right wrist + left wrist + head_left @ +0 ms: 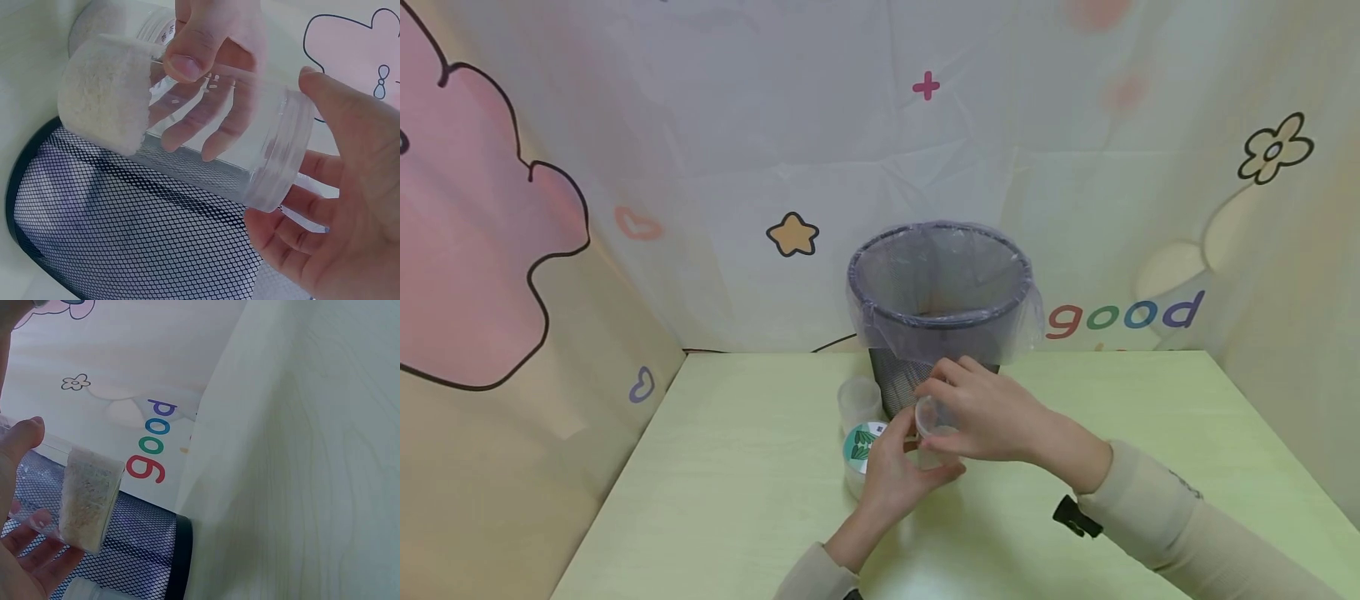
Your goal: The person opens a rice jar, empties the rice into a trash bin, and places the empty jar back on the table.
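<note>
At 6 o'clock of the mesh bin (pixel 942 283), both hands hold a clear jar (pixel 929 417) above the surface (pixel 737 500). Left hand (pixel 891 475) grips its grain-filled base; right hand (pixel 988 412) pinches its lid end. Two more jars (pixel 859 404) stand at 9 o'clock.

We saw soft, even, bright light with faint shadows. The head view looked hazy; close hands (pixel 325 206) blurred slightly.

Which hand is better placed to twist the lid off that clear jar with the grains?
Right, probably. The right hand curls over the lid end of the clear jar, while the left hand grips its body near the grains, steadying it before the mesh bin.
</note>
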Tool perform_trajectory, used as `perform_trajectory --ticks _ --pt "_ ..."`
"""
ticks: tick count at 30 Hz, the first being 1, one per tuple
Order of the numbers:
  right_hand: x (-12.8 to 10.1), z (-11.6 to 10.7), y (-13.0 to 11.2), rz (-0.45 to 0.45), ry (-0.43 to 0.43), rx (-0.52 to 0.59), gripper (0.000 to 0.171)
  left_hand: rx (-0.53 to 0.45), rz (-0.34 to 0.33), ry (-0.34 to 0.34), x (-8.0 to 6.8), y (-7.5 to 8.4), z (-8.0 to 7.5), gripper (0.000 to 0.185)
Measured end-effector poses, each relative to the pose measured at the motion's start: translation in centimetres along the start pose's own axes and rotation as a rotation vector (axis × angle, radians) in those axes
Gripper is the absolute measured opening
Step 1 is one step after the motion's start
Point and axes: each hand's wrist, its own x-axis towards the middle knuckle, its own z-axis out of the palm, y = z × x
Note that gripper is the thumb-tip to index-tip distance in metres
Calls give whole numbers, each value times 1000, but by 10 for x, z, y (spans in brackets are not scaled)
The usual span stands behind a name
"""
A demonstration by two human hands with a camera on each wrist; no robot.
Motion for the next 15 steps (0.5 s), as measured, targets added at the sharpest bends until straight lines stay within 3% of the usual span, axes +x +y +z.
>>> perform_trajectory --ticks 15 --pt "-1 -1 3 -130 -19 101 31 48 -10 -5 -3 0 -3 64"
